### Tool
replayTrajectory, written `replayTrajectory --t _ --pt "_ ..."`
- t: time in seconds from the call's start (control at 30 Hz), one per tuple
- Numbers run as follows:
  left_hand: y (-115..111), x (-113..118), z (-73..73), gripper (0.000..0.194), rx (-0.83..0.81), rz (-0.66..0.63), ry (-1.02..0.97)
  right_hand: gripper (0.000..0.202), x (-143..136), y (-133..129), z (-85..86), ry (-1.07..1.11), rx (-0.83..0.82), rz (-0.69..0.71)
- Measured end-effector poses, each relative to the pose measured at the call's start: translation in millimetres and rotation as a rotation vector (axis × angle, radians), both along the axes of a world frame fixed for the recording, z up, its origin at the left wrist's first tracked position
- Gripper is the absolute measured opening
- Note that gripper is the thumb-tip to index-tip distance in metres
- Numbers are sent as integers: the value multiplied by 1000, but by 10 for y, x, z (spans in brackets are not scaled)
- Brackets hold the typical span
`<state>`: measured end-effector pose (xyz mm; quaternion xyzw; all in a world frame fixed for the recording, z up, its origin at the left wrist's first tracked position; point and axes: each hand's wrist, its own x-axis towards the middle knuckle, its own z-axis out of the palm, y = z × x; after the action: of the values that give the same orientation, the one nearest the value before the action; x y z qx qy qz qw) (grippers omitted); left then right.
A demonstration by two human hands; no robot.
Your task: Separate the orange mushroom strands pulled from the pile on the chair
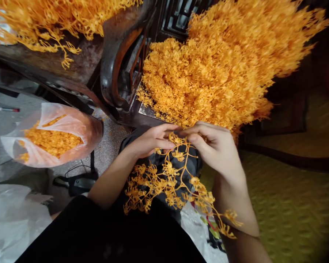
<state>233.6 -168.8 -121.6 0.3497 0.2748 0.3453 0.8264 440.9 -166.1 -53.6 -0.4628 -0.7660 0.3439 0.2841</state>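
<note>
A big heap (224, 69) of orange plastic sprigs fills the seat of a dark carved wooden bench (117, 65), reaching from its armrest to the right edge of view. A second, smaller heap (57, 18) lies on the dark counter (82, 62) beyond the armrest, spilling toward its near edge. To the right of the lap, a yellow-green cushion (290, 212) covers the seat. On the grey floor (109, 146) at the left stands a clear bag (52, 135), mouth open, part full of small orange pieces. A white bag (13, 215) lies at the lower left, and a pen (4, 109) at the far left edge.

Over the black-clothed lap, just below the big heap's near edge, both hands meet on one branched orange sprig (167, 179). The left hand (150, 140) has its fingers (167, 144) nearly closed, pinching the sprig's top. The right hand (216, 146) curls its fingers (194, 138) tight onto the same top stem, touching the left fingertips. The sprig hangs down from the pinch across the lap, its branches fanning toward the left forearm and trailing over the right wrist.
</note>
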Motion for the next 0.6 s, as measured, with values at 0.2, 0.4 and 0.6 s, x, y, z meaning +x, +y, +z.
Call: replayTrajectory --t 0.2,0.4,0.6 --pt "-47 131 -26 58 -3 179 83 26 72 -28 -143 -13 -144 2" --pt "-93 170 32 21 145 54 214 36 -7 -47 -343 215 -171 -300" --pt "-108 151 76 13 155 62 350 32 209 143 -363 577 -24 -662"
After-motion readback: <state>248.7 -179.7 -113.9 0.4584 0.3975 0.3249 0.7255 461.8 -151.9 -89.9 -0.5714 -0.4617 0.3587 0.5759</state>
